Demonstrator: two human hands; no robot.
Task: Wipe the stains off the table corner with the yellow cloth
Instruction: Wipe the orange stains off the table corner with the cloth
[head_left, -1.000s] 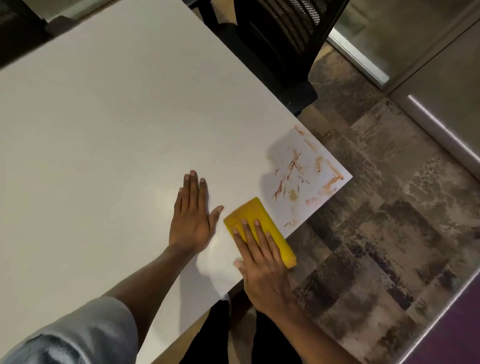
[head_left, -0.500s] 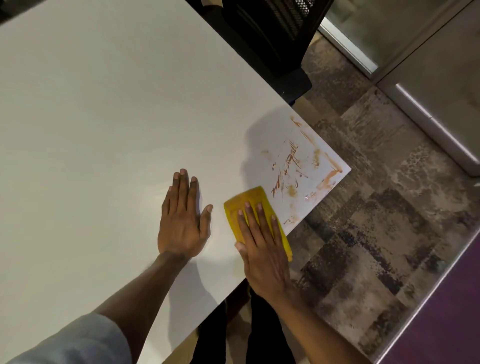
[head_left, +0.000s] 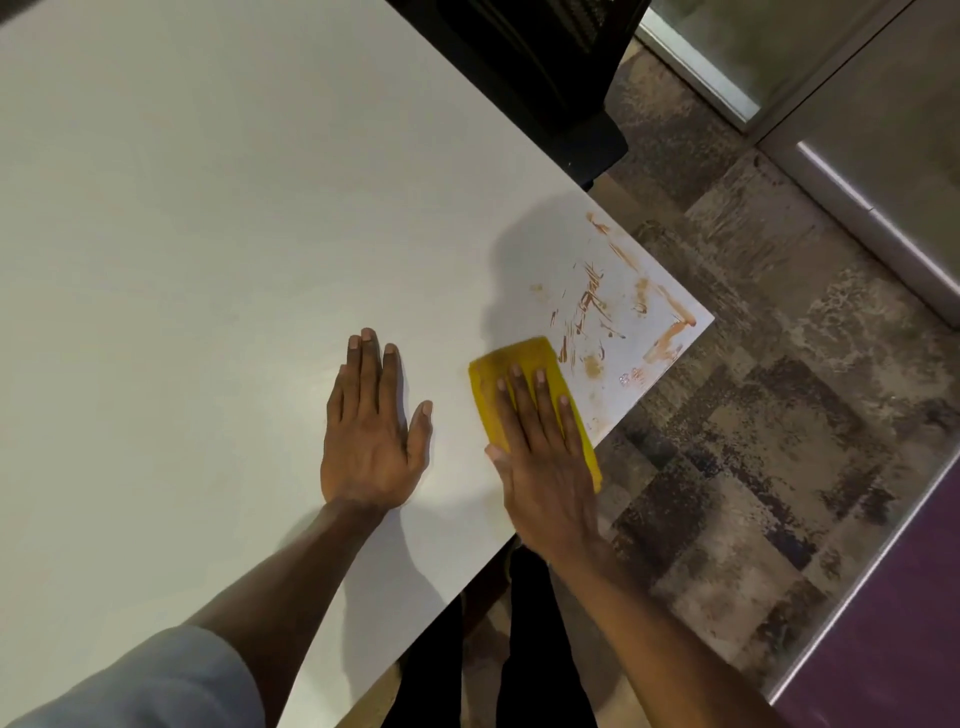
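Orange-brown stains (head_left: 613, 312) streak the right corner of the white table (head_left: 208, 234). A folded yellow cloth (head_left: 514, 358) lies flat on the table just left of the stains, its far edge touching the nearest streaks. My right hand (head_left: 540, 447) presses flat on the cloth with fingers spread, covering its near half. My left hand (head_left: 371, 426) rests palm down on the bare tabletop to the left of the cloth, holding nothing.
A black mesh chair (head_left: 545, 67) stands at the table's far edge, just beyond the stained corner. Patterned grey-brown carpet (head_left: 753, 441) lies to the right, with a metal-framed glass wall (head_left: 857, 171) and a purple strip at the lower right.
My right hand has slid the cloth forward towards the stains, up to the nearest streaks. My left hand stays flat in the same spot on the table.
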